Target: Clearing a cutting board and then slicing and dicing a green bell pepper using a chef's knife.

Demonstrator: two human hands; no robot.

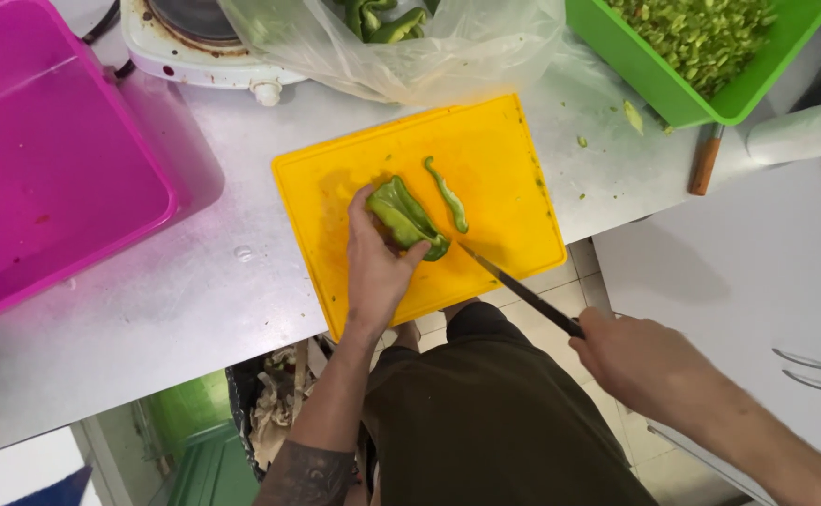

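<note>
My left hand (374, 265) presses a flattened piece of green pepper (405, 216) down on the yellow cutting board (504, 150). A thin cut strip of pepper (448, 195) lies just to its right. My right hand (640, 361) grips the handle of a dark knife (514, 284), whose tip rests on the board beside the pepper's near end.
A magenta tub (45, 169) stands at the left. A green tub of chopped pepper (701, 42) sits at the back right, a clear bag of peppers (401, 37) behind the board, a hotplate (195, 37) beside it. A wooden-handled tool (706, 161) lies by the green tub.
</note>
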